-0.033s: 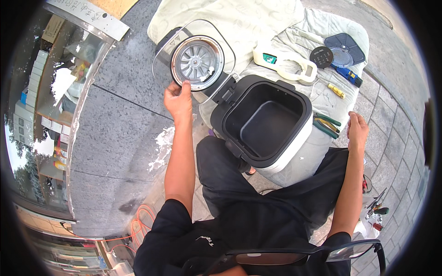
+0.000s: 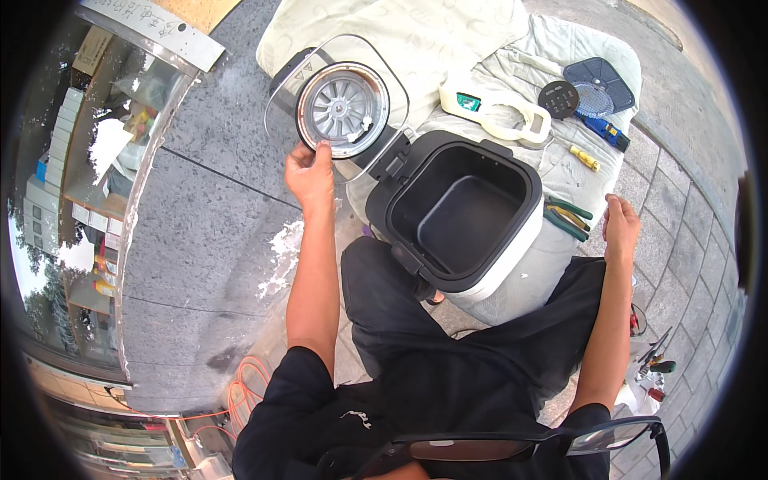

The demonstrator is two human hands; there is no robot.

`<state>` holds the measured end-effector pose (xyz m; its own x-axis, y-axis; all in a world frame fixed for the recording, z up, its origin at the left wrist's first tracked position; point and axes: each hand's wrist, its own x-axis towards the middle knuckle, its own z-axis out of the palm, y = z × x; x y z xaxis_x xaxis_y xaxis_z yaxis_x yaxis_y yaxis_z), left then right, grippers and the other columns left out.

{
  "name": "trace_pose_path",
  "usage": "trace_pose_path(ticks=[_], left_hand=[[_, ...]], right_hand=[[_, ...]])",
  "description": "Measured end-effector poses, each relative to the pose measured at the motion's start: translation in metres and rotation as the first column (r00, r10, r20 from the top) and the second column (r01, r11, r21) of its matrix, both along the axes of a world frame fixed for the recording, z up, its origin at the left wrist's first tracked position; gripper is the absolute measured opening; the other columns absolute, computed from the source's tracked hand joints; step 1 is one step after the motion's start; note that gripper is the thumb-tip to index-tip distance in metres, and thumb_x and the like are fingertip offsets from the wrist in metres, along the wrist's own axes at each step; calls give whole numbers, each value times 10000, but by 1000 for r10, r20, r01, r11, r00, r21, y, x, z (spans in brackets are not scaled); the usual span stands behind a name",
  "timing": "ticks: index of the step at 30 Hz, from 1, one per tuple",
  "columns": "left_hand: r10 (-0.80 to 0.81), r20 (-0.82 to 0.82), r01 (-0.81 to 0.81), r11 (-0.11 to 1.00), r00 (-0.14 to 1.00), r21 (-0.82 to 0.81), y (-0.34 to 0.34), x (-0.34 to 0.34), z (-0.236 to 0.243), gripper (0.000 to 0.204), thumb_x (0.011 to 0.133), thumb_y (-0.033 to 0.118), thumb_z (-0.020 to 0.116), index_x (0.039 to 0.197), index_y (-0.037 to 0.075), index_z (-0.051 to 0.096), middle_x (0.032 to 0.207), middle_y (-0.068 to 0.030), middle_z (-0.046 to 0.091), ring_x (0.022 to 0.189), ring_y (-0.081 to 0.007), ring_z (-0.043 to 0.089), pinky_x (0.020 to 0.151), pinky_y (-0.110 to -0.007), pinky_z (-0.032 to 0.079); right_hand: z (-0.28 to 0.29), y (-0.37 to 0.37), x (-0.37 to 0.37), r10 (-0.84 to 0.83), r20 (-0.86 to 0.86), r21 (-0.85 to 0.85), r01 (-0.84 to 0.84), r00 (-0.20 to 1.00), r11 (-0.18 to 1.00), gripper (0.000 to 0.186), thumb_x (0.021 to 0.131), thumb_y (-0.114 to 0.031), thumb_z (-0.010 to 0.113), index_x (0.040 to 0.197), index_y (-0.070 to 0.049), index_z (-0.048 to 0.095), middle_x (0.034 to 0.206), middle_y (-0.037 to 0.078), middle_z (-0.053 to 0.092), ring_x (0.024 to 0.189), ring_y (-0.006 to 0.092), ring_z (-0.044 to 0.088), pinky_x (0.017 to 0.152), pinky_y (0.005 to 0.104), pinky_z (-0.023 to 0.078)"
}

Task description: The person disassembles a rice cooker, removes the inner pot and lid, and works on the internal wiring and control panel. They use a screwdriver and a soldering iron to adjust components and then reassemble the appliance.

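An air fryer-like pot (image 2: pixel 472 216) with a black square basin and white outer wall stands before me, its lid tipped back on the hinge. On the lid's inner side sits a round metal fan housing (image 2: pixel 340 111) with a vaned wheel and a browned rim. My left hand (image 2: pixel 310 172) grips the near edge of this housing, thumb on the rim, other fingers mostly behind it. A wire frame (image 2: pixel 406 76) loops around the lid. My right hand (image 2: pixel 622 226) is by my right knee, fingers curled, their inner side hidden. Closest to it are green-handled pliers (image 2: pixel 566 218).
On the cushion (image 2: pixel 588 44) lie a cream plastic ring-shaped panel (image 2: pixel 496 114), a black disc (image 2: pixel 558 99), a dark mesh-like cover (image 2: pixel 600 84), a blue tool (image 2: pixel 602 132) and a yellow-handled screwdriver (image 2: pixel 586 158). Several tools (image 2: pixel 660 366) lie on the paving at right. An orange cable (image 2: pixel 250 376) coils at lower left.
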<state>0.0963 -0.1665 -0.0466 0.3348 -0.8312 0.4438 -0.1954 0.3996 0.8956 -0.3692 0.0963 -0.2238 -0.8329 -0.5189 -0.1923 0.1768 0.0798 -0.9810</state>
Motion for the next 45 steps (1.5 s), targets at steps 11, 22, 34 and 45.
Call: trace_pose_path(ticks=[11,22,34,45], left_hand=[[1,-20,-2,1000,1000,-21,6,-10,4,269,903,59,827,1074,-9,631,866,-49,680,673,-89,596,609,-252,489],[-146,15,147,985,989,-92,-13,16,-21,332,898,41,828,1122,15,584,1017,-64,671,882,-142,657,785,-322,583],[-276,-136,265,960,951,-96,-8,16,-31,336,938,62,840,1139,37,572,1038,-43,683,907,-124,648,827,-292,538],[-230,-157,248,963,961,109,32,74,-107,392,1118,333,569,1357,32,495,1377,-168,627,1252,-305,646,983,-422,547]], right_hand=[[-2,-2,-2,-1,5,31,1,1000,1000,250,1036,-247,645,1067,-23,752,686,-47,526,480,39,417,424,239,325],[-1,-1,0,-9,26,45,7,1000,999,254,1029,-240,652,1089,-16,756,695,-43,543,488,41,430,432,240,328],[11,-9,0,74,-45,146,-67,996,987,358,980,-294,714,1142,17,787,784,14,670,617,68,548,572,265,454],[-1,-132,-80,228,-299,411,-91,926,907,376,924,-311,700,1104,-2,816,799,124,767,757,208,742,732,362,570]])
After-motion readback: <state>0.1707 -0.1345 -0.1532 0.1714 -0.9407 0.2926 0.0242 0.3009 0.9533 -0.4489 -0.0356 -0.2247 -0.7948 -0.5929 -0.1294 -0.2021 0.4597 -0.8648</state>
